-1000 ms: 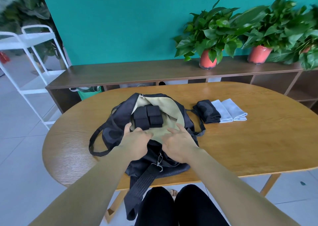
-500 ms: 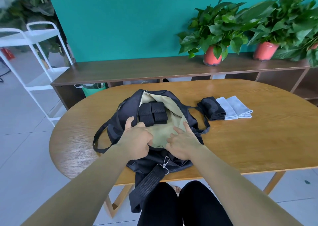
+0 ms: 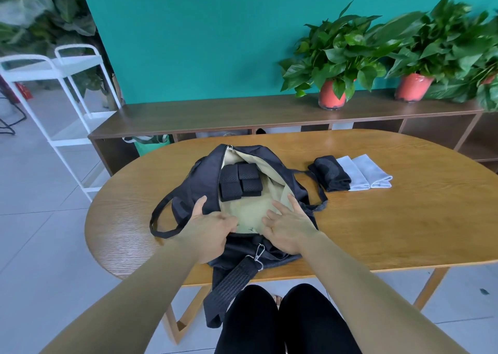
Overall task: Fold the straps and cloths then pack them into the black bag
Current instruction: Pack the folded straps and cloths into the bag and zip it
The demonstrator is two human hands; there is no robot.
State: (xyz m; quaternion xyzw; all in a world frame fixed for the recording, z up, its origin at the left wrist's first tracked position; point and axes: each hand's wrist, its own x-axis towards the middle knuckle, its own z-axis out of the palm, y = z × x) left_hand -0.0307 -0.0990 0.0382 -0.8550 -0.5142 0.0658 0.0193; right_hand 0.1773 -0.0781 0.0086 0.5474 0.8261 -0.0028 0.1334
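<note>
The black bag (image 3: 200, 181) lies unzipped on the wooden table (image 3: 377, 232), its beige lining showing. Several folded black straps (image 3: 239, 181) sit inside it near the far end. My left hand (image 3: 208, 228) holds the bag's near left rim, thumb on the outside and fingers curled over the edge. My right hand (image 3: 289, 225) lies flat on the lining at the right rim, fingers spread. To the right of the bag lie a folded black cloth (image 3: 330, 174) and two folded pale blue cloths (image 3: 363, 172), side by side.
The bag's shoulder strap (image 3: 231, 281) with a metal clip hangs over the table's front edge above my knees. A low wooden shelf (image 3: 242, 114) with potted plants (image 3: 332, 57) stands behind the table. A white cart (image 3: 64, 89) is at left.
Both hands have spread slightly apart at the bag's near rim, widening the opening. My head view shifted a little; straps and cloths stayed put.
</note>
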